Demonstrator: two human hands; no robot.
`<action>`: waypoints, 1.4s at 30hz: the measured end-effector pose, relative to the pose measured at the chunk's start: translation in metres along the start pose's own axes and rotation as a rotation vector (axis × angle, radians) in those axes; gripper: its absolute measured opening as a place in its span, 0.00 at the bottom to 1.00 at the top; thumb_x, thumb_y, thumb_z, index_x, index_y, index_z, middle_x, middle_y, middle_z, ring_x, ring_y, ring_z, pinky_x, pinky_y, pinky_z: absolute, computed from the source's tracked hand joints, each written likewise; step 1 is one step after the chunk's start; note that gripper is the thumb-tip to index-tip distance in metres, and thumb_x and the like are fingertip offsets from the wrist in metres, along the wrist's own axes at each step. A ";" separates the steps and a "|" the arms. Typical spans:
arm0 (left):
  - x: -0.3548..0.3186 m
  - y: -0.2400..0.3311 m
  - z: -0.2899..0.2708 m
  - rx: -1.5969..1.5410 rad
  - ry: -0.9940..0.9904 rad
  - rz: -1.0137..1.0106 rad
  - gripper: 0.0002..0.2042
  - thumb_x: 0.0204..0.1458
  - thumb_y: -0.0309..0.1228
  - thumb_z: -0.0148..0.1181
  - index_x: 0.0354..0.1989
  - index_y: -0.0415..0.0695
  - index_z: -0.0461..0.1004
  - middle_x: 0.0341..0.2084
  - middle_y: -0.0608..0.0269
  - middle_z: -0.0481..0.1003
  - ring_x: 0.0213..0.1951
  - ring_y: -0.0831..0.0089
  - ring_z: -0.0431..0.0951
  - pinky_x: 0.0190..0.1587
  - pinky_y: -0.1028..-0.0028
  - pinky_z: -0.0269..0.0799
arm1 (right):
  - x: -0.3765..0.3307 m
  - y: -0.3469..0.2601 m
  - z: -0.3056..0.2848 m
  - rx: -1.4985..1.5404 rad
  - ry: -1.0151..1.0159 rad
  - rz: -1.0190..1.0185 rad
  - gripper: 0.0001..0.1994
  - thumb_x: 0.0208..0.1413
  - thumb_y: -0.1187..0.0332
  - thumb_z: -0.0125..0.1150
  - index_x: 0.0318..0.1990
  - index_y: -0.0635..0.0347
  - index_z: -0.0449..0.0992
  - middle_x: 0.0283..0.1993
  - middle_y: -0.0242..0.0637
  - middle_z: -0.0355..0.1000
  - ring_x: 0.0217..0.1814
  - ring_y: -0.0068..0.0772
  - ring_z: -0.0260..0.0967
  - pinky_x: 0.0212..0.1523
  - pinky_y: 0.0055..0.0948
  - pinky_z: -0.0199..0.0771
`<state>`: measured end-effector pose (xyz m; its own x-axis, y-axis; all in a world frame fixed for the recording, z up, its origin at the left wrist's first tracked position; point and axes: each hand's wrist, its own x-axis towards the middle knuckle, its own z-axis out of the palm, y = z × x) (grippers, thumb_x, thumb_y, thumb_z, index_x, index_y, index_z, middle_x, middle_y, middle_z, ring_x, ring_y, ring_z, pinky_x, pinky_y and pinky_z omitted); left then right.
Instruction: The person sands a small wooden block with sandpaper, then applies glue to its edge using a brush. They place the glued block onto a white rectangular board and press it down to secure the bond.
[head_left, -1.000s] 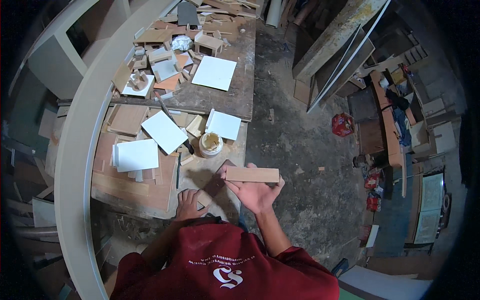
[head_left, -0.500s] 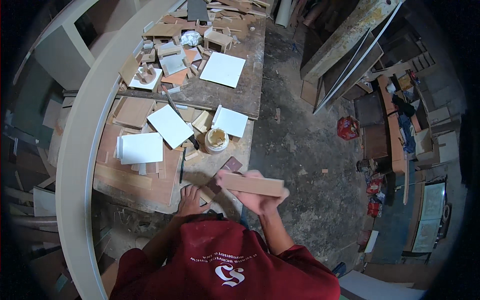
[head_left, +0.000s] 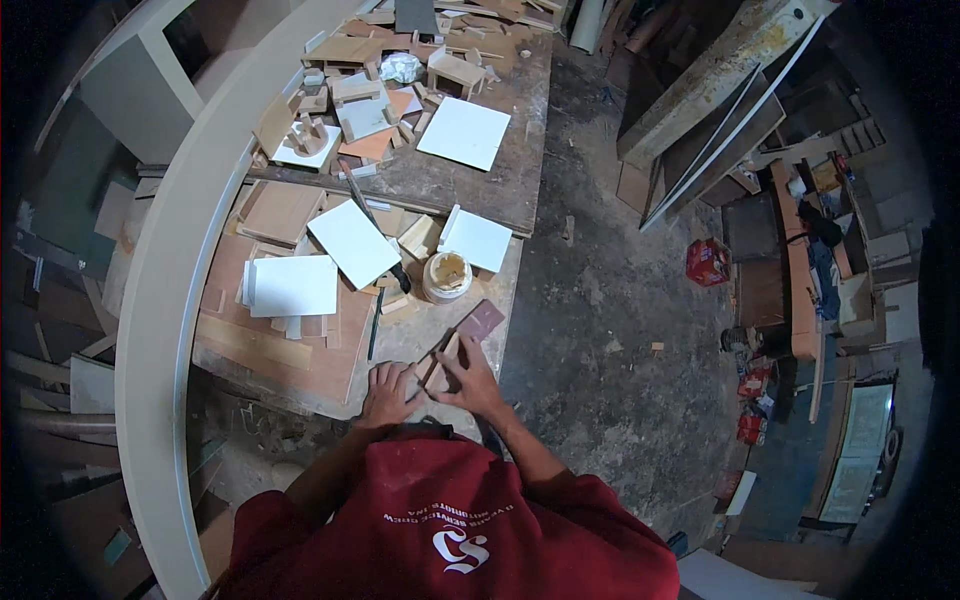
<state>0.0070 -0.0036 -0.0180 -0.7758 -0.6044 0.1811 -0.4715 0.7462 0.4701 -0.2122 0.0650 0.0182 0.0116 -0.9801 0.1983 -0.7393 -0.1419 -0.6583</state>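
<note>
At the near edge of the workbench (head_left: 330, 385) my right hand (head_left: 472, 385) is closed around a small wooden block (head_left: 441, 370). The block sits on or against a narrow strip lying across the corner. Beyond my fingers, the strip's reddish-brown end (head_left: 481, 320) shows, flat like sandpaper. Just left of the block my left hand (head_left: 388, 395) rests on the bench edge, fingers spread and thumb toward the block; whether it presses the strip's near end is hidden. An open white tub (head_left: 447, 277) with yellowish paste stands farther back, near a dark-bristled brush (head_left: 400, 275).
White panels (head_left: 353, 244) and a dark pencil-like stick (head_left: 376, 325) lie on the bench. Behind them is a second table (head_left: 500, 195) with many wood offcuts. A long curved pale panel (head_left: 160, 330) rises along the left. A red box (head_left: 708, 261) stands on the floor at right.
My right hand has turned the wooden block over and brought it down leftward onto the strip on the bench. My left hand has stayed at the bench edge. The view has shifted slightly.
</note>
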 end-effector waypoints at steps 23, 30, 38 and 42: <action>0.062 0.029 -0.004 0.032 0.045 -0.103 0.31 0.40 0.49 0.68 0.47 0.37 0.71 0.42 0.56 0.69 0.51 0.58 0.63 0.53 0.54 0.55 | 0.028 0.056 -0.040 -0.159 0.272 0.146 0.36 0.34 0.53 0.75 0.55 0.55 0.73 0.68 0.63 0.50 0.66 0.65 0.53 0.61 0.51 0.61; 0.056 0.024 0.000 0.035 0.076 -0.063 0.31 0.39 0.49 0.68 0.46 0.37 0.72 0.41 0.56 0.69 0.50 0.58 0.64 0.54 0.54 0.55 | 0.024 0.037 -0.036 0.012 0.124 0.208 0.33 0.37 0.55 0.75 0.56 0.50 0.74 0.69 0.63 0.48 0.68 0.65 0.52 0.63 0.49 0.61; 0.049 0.026 -0.009 0.078 0.102 -0.033 0.30 0.39 0.48 0.69 0.43 0.36 0.71 0.41 0.54 0.68 0.49 0.55 0.64 0.51 0.53 0.54 | 0.024 0.031 -0.026 -0.023 0.159 0.044 0.34 0.36 0.57 0.76 0.56 0.55 0.72 0.68 0.64 0.49 0.68 0.66 0.51 0.63 0.49 0.60; 0.050 0.027 -0.006 0.068 0.097 -0.049 0.29 0.39 0.49 0.69 0.40 0.37 0.71 0.40 0.55 0.68 0.49 0.55 0.64 0.51 0.53 0.54 | 0.024 0.041 -0.018 -0.039 0.268 0.222 0.36 0.37 0.54 0.75 0.58 0.54 0.71 0.68 0.65 0.49 0.67 0.67 0.52 0.64 0.50 0.59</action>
<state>-0.0419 -0.0154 0.0090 -0.7083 -0.6624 0.2439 -0.5378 0.7302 0.4214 -0.2544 0.0387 0.0092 -0.3256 -0.9143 0.2410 -0.7295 0.0807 -0.6792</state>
